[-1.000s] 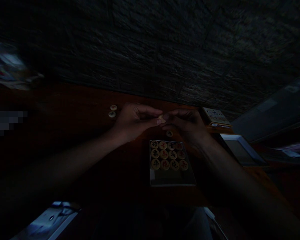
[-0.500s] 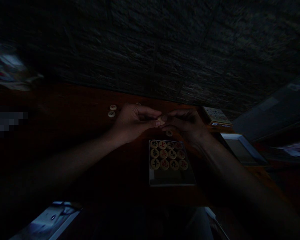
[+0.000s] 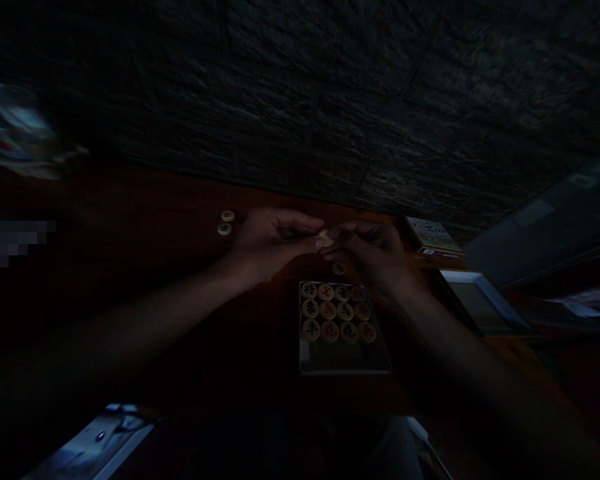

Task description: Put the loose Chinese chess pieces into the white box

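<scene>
The scene is very dark. My left hand [image 3: 270, 243] and my right hand [image 3: 375, 253] meet fingertip to fingertip above a dark wooden table [image 3: 145, 220]. Both pinch one pale round game piece [image 3: 325, 237] between them. Just below the hands lies a shallow square box [image 3: 345, 360] with several round wooden pieces [image 3: 337, 311] in rows, marked with black or red characters. One loose piece [image 3: 339, 269] lies on the table right behind the box, under my right hand.
Two more pale pieces [image 3: 225, 223] lie on the table left of my left hand. A printed box [image 3: 433, 237] and a white-edged lid or tray [image 3: 483, 303] lie at the right. A rough dark wall rises behind the table.
Hardly anything moved. Both hands stay pinched on the same piece; the view shifted very slightly.
</scene>
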`<state>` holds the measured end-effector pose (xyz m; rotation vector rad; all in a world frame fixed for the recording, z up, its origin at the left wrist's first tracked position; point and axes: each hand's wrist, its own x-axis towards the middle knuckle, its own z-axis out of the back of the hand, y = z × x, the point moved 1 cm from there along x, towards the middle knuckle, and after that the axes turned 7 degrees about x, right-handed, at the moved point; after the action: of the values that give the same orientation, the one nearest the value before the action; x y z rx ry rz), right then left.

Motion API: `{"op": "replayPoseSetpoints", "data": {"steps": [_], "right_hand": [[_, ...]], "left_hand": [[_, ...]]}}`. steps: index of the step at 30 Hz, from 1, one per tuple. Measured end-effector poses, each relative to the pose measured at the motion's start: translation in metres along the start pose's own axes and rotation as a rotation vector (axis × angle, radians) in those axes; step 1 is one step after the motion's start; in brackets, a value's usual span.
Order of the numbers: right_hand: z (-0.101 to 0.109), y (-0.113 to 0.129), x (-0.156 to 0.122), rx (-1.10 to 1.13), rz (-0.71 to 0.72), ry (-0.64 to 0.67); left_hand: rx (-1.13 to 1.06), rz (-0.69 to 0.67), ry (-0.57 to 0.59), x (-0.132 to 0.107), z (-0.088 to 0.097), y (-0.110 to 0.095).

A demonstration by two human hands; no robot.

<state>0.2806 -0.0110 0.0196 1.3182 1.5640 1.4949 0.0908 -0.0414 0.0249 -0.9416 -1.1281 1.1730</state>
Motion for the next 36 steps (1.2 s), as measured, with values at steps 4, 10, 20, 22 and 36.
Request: {"op": "replayPoseSetpoints", "data": {"steps": [4, 10, 20, 22, 36], "right_hand": [[-0.0014, 0.0011, -0.0015, -0.002, 0.006, -0.013], [-0.0039, 0.0036, -0.004, 0.019, 0.016, -0.015], [-0.0028, 0.0047, -0.0023, 0.072, -0.032, -0.008], [-0.0028, 0.0046, -0.002, 0.063, -0.037, -0.007], [-0.0028, 0.0071, -0.0016, -0.051, -0.022, -0.008]], "left_hand": [[-0.007, -0.031, 0.01, 0.0008, 0.0005, 0.0008], [-0.044, -0.04, 0.027, 0.002, 0.0004, 0.0019], [-0.11, -0.079, 0.044, 0.0028, -0.0002, 0.0059], [-0.1, -0.08, 0.035, 0.0021, -0.0001, 0.0055], [0.055, -0.193, -0.045, 0.0017, 0.0013, 0.0036]]}}
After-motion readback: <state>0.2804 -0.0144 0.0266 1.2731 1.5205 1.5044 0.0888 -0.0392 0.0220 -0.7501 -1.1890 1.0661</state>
